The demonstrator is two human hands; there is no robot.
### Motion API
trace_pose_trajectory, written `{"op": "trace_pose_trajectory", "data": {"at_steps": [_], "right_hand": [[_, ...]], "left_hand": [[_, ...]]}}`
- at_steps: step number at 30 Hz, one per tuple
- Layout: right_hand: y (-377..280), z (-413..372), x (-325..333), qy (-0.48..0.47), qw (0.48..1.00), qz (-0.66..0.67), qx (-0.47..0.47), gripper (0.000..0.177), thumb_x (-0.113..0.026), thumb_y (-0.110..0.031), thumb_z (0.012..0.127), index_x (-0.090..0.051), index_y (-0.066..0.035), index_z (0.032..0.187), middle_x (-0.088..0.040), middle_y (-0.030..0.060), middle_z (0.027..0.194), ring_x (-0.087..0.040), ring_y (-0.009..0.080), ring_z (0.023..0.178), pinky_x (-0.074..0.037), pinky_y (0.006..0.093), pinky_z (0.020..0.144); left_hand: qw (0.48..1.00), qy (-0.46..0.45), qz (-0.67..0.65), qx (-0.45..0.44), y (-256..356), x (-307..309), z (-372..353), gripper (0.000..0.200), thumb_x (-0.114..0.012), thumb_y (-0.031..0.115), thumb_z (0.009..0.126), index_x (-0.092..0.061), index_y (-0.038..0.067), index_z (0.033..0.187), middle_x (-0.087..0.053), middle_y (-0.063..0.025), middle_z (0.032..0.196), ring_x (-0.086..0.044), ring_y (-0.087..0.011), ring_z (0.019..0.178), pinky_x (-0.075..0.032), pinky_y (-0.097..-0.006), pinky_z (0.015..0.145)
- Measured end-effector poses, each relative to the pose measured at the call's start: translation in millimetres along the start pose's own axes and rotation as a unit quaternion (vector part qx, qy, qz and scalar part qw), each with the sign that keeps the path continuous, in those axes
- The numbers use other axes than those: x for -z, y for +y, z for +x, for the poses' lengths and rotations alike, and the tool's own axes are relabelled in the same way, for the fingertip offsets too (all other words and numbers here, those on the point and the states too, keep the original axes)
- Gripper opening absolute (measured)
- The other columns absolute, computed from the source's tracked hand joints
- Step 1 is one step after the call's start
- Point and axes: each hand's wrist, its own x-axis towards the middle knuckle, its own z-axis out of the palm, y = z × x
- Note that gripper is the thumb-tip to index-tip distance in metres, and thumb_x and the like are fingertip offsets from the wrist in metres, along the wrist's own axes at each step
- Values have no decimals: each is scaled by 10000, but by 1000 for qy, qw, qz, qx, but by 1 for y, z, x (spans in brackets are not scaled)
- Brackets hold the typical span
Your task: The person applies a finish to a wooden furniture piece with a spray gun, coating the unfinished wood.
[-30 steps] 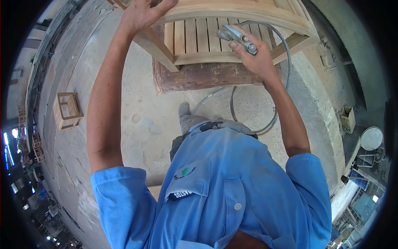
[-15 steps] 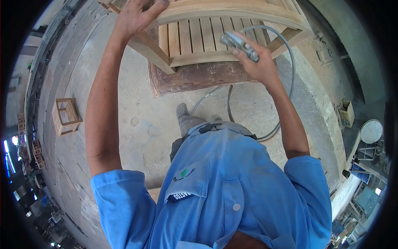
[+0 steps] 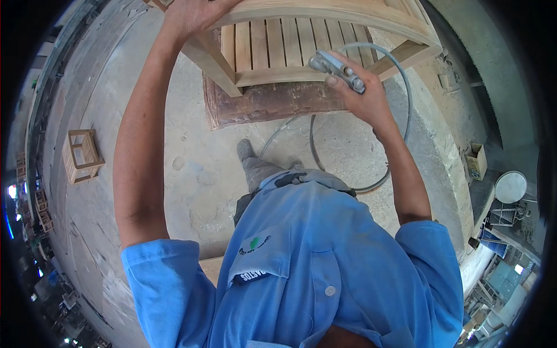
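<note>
My left hand lies on the near top corner of a slatted wooden piece of furniture, thumb stretched along its top rail. Its other fingers run partly past the frame's upper edge. In my right hand is a silver metal spray gun, gripped in front of the slatted lower shelf. A grey hose loops from the gun down the right side toward the floor. The gun's nozzle end points left, apart from the wood.
The furniture stands on a worn brown platform. A small wooden frame sits on the concrete floor at left. To the right are a cardboard box and a round white-topped stool. More hose trails near my feet.
The view has shifted slightly, moving the furniture up in frame. My right hand and the spray gun sit slightly lower against the shelf; my left hand stays on the corner.
</note>
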Motion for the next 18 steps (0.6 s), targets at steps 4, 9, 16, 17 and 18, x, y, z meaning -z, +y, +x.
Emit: {"op": "trace_pose_trajectory", "data": {"at_steps": [4, 9, 16, 17, 18], "right_hand": [[6, 24, -7, 36, 999, -29, -16, 493, -725, -320, 875, -608, -169, 1328, -708, 127, 1142, -693, 270, 1028, -523, 357, 880], [10, 31, 1, 58, 996, -66, 2, 492, -718, -343, 877, -611, -169, 1325, -689, 125, 1191, -685, 277, 1055, -525, 356, 892], [1, -28, 17, -3, 997, -34, -66, 502, -734, -319, 864, -607, -169, 1326, -680, 149, 1195, -680, 281, 1068, -532, 370, 884], [0, -37, 18, -17, 997, -17, -75, 502, -736, -310, 863, -606, -169, 1327, -680, 152, 1192, -682, 282, 1065, -534, 372, 881], [1, -44, 18, -27, 997, -20, -64, 504, -737, -304, 862, -604, -169, 1329, -681, 153, 1190, -683, 285, 1061, -535, 373, 878]], "left_hand": [[1000, 2, 3, -3, 0, 2, 0, 757, -566, 555, 867, -535, -32, 1344, -442, -252, 1456, -395, -361, 1381, -311, -438, 1143], [1000, -2, -12, 8, 4, 7, -1, 738, -570, 537, 871, -534, -27, 1346, -445, -243, 1457, -398, -356, 1379, -308, -434, 1145], [1000, -12, -4, 3, 0, 1, 2, 745, -573, 552, 864, -528, 7, 1368, -427, -224, 1477, -377, -349, 1394, -295, -447, 1153], [1000, -15, 2, 14, 1, 0, 2, 748, -573, 554, 863, -524, 9, 1372, -421, -221, 1483, -371, -347, 1398, -292, -448, 1155], [999, -19, 8, 24, 3, 0, 2, 751, -573, 556, 861, -521, 11, 1376, -415, -218, 1488, -365, -344, 1402, -289, -450, 1157]]}}
